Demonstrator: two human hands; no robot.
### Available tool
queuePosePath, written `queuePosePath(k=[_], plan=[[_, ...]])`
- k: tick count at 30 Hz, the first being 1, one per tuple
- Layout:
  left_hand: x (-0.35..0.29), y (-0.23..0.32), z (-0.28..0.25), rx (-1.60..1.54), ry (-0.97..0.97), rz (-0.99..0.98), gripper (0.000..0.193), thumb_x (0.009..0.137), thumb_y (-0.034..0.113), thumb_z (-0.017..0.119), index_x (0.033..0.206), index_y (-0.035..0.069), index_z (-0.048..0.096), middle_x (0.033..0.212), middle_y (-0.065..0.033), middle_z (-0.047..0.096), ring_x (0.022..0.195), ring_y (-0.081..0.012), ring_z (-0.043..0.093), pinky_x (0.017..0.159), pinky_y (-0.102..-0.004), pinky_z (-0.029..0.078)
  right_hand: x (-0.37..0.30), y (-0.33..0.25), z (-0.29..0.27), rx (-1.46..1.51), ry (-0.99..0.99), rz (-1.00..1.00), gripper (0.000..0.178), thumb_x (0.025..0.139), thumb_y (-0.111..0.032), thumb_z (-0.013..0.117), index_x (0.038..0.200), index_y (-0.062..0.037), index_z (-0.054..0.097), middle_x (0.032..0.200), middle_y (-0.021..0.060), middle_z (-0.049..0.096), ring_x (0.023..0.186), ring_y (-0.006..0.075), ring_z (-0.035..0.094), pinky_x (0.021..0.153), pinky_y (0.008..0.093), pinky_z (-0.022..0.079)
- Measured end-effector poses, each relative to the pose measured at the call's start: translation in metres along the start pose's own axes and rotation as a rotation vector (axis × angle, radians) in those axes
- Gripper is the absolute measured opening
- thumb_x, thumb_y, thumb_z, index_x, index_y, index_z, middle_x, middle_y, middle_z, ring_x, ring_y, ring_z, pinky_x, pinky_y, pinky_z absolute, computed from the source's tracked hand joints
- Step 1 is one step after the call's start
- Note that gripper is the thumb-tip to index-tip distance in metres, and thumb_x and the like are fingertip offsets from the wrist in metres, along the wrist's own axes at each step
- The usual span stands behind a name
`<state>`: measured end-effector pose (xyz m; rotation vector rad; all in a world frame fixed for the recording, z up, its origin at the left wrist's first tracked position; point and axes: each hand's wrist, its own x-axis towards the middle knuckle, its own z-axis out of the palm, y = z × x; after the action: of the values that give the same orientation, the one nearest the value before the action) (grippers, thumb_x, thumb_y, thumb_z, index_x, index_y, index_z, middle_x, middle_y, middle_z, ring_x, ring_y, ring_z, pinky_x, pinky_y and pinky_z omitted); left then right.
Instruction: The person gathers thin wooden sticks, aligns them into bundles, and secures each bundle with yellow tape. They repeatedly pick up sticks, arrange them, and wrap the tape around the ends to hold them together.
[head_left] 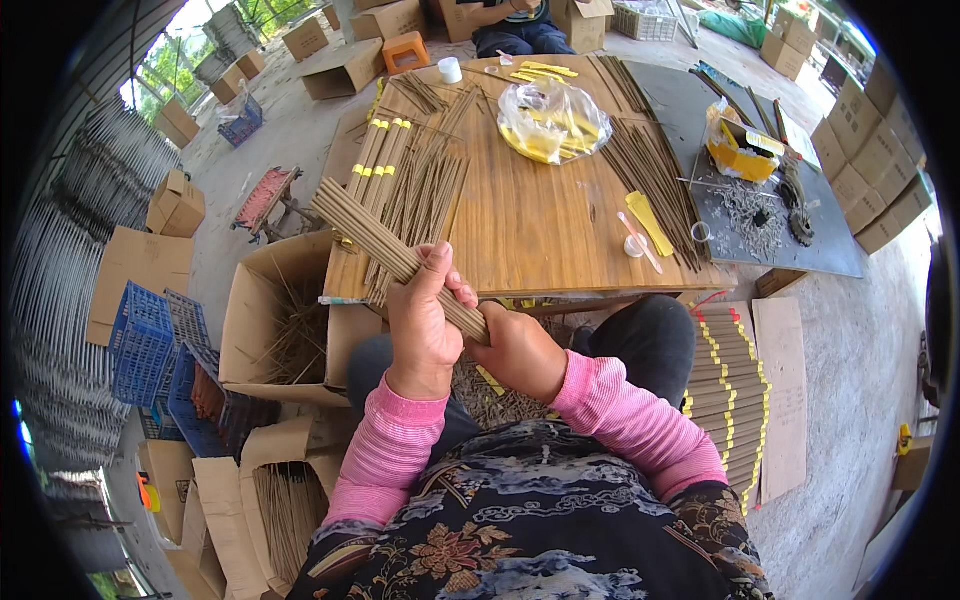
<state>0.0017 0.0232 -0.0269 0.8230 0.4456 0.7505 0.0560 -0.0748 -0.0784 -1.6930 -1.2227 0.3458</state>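
Note:
Above the near edge of the wooden table [520, 230], a bundle of thin brown incense sticks [362, 230] slants up to the left. My left hand [418, 325] wraps round its middle, thumb on top. The lower right end sits in my right hand [522, 352], whose fingers are curled round it and partly hidden. Loose brown sticks [425, 205] lie spread on the table just beyond the bundle. Beside them are several bundles with yellow bands [378, 160]. Another row of loose sticks [655, 180] lies at the table's right side.
A clear plastic bag [553, 120] of yellow strips sits mid-table, with a yellow strip [650, 224] nearer right. An open carton [240, 320] of sticks stands left. Banded bundles [728, 390] lie on the floor at right. Across the table sits another person [520, 30].

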Motion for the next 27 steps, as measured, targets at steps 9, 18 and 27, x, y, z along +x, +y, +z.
queuePosePath(k=[9, 18, 27], plan=[[0.007, 0.01, -0.019, -0.174, -0.149, 0.026, 0.013, 0.083, 0.018, 0.061, 0.079, 0.011, 0.051, 0.054, 0.0034, 0.042, 0.043, -0.0079, 0.041, 0.039, -0.0235, 0.036, 0.008, -0.019, -0.027, 0.476, -0.493, 0.38, 0.031, 0.075, -0.022, 0.064, 0.086, 0.0028, 0.05, 0.062, 0.0198, 0.056, 0.057, 0.0334, 0.059, 0.052, 0.0368, 0.046], [0.006, 0.007, -0.019, -0.126, -0.053, 0.036, 0.022, 0.084, 0.021, 0.06, 0.07, 0.012, 0.046, 0.056, 0.0017, 0.043, 0.046, -0.0087, 0.043, 0.041, -0.0233, 0.037, 0.001, -0.01, -0.01, 0.103, -0.246, 0.139, 0.033, 0.074, -0.025, 0.069, 0.085, 0.0008, 0.052, 0.071, 0.015, 0.058, 0.065, 0.0249, 0.059, 0.06, 0.0322, 0.046], [0.008, 0.009, -0.025, -0.035, 0.064, 0.173, 0.024, 0.082, 0.023, 0.063, 0.072, 0.01, 0.045, 0.055, 0.0018, 0.042, 0.044, -0.009, 0.042, 0.04, -0.0235, 0.036, 0.005, -0.026, -0.017, -0.094, 0.035, -0.093, 0.021, 0.072, -0.018, 0.066, 0.074, -0.0012, 0.053, 0.073, 0.0135, 0.056, 0.07, 0.0308, 0.056, 0.061, 0.038, 0.045]])
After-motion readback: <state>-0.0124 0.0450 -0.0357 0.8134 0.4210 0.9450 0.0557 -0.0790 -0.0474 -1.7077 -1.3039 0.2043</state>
